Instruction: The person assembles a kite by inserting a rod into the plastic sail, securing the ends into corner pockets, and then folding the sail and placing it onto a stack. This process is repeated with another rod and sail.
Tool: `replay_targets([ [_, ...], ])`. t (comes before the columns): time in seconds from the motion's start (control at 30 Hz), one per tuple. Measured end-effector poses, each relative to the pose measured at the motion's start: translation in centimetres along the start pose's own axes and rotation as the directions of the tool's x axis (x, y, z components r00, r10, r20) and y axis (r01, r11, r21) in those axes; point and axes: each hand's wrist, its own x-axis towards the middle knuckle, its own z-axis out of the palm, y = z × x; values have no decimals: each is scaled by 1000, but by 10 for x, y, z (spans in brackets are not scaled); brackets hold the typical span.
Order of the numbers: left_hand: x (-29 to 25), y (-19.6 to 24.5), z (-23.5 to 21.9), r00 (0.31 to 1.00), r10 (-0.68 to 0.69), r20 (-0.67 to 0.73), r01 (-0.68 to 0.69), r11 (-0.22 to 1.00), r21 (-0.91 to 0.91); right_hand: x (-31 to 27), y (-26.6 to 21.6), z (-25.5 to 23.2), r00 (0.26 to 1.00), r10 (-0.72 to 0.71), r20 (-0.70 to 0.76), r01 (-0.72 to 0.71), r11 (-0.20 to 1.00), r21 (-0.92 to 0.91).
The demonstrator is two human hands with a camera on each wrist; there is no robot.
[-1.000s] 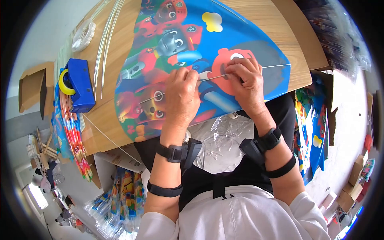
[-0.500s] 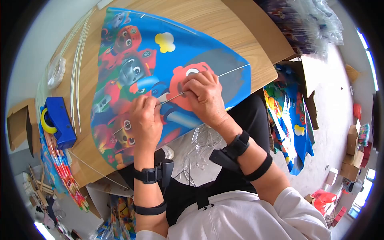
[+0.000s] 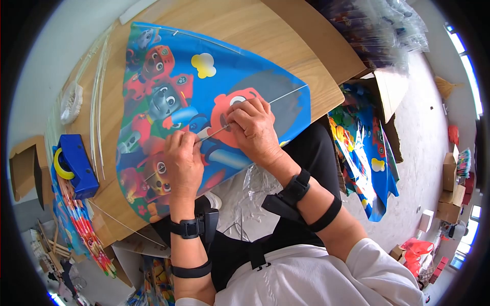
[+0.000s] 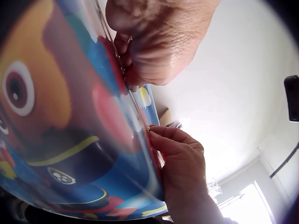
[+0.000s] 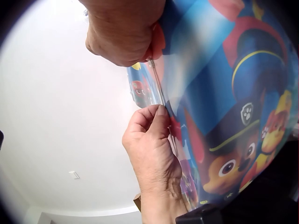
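A blue printed sheet with cartoon dogs (image 3: 224, 51) lies over the table and the person's lap. Across it runs a thin pale rod (image 3: 291, 94). The left hand (image 3: 182, 162) pinches the rod and film near the sheet's middle; the right hand (image 3: 254, 129) pinches them a short way to the right. In the left wrist view, the left hand (image 4: 159, 37) is at the top and the right hand (image 4: 183, 168) below, both fingertips on the rod. The right wrist view has the right hand (image 5: 124, 30) above and the left hand (image 5: 154, 154) pinching the rod.
On the table's left are a blue tape dispenser (image 3: 80, 166), several thin white rods (image 3: 98, 109) and a white dish (image 3: 71, 103). Folded printed sheets (image 3: 368, 148) stand in a box at the right. Plastic-wrapped items (image 3: 375, 28) lie at the back right.
The head view has shifted, so the sheet and hands appear further left. Both hands still pinch the rod, and the gap between them looks slightly smaller.
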Motion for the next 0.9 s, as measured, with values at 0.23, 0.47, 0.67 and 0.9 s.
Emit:
replay_targets([
  [0.23, 1, 0, -1, 1000, -16, -1, 16, 1000, -25, -1, 0, 1, 1000, 1, 6, -1, 1000, -5],
  [0.47, 2, -5, 0, 999, 19, -44, -18, 1000, 11, 2, 1, 1, 1000, -28, 3, 28, 1000, -6],
  [0.67, 1, -4, 1, 999, 16, -41, -17, 1000, 0, 1, 2, 3, 999, -29, 19, 29, 1000, -4],
  [0.9, 2, -6, 0, 999, 19, -32, -19, 1000, -2, 0, 3, 3, 999, -19, 27, 19, 1000, -1],
])
